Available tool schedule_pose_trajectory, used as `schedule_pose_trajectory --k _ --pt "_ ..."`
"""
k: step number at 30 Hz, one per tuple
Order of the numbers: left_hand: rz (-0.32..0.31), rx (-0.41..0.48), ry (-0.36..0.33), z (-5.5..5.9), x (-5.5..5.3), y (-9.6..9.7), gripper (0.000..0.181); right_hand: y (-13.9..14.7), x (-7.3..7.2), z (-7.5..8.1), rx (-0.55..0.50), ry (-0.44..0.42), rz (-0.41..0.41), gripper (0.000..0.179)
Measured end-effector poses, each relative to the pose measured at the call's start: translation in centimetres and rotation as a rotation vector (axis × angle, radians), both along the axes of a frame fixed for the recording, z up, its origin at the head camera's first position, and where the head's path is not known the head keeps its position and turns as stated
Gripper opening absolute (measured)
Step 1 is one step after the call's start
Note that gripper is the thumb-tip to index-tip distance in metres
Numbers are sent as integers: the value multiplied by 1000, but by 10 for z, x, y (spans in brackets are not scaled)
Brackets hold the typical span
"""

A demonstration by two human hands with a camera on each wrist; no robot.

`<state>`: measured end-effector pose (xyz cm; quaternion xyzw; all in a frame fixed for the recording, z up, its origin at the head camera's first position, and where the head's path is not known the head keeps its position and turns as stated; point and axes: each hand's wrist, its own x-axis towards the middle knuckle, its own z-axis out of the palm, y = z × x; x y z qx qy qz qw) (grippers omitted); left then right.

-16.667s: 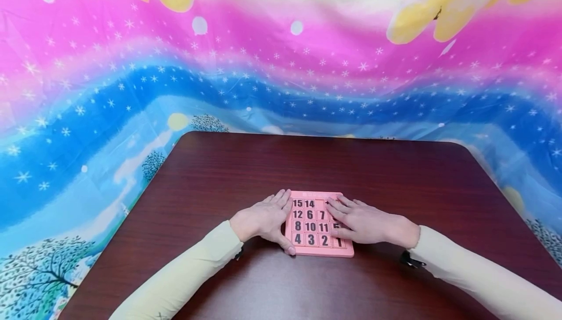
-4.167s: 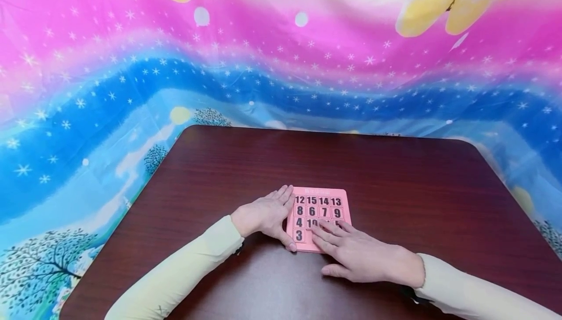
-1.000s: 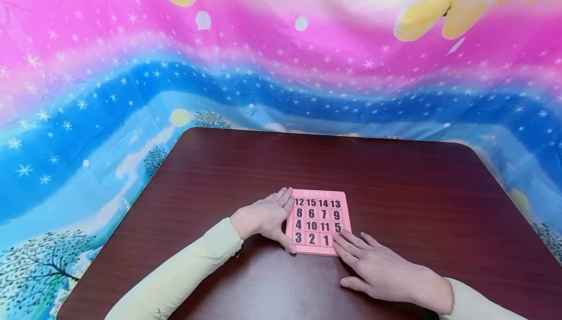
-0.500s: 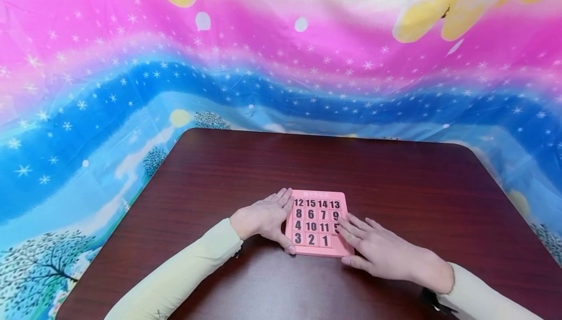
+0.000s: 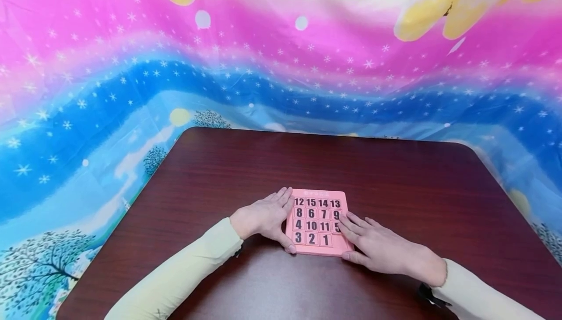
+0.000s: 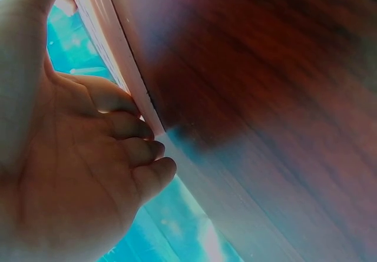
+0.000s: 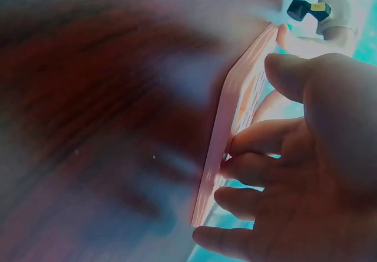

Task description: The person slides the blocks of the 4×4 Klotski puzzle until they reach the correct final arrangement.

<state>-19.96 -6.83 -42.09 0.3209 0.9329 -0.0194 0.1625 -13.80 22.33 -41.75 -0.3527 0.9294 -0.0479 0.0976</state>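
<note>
A pink sliding number puzzle (image 5: pixel 317 247) lies flat on the table. Its rows read 12 15 14 13, then 8 6 7 9, then 4 10 11 5, then 3 2 1 with a bare slot at the lower right corner. Along the puzzle's left edge rests my left hand (image 5: pixel 265 216), thumb near the bottom corner and fingers near the top. My right hand (image 5: pixel 379 247) reaches in from the right, its extended fingers touching the 5 tile (image 5: pixel 337 227) and partly covering it. The right thumb lies at the lower right corner. In the right wrist view the puzzle's side (image 7: pixel 218 132) shows beside my fingertips.
The dark brown wooden table (image 5: pixel 246 164) has rounded far corners. Behind it hangs a pink and blue printed cloth (image 5: pixel 281 66) with snowflakes and trees. Pale sleeves (image 5: pixel 184 266) cover both forearms, and a black wrist device (image 5: pixel 432 295) sits under the right cuff.
Over the longer span, the tiles have shifted and the gap went from the top row to the lower right corner. Since one second ago, my right fingers moved up from that corner. The left hand stayed.
</note>
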Motion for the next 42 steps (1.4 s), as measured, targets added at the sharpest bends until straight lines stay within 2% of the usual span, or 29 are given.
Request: schedule_pose_trajectory --k 13,25,37,42 --pt "11 2 -15 1 -1 0 134 -2 5 1 18 19 -6 68" --pt "2 -9 0 2 0 1 133 -1 14 -1 15 43 -1 69" --pt "4 -11 -7 1 0 1 133 0 31 1 24 126 70 68" --pt "0 -2 -7 1 0 0 133 1 32 3 26 93 67 69"
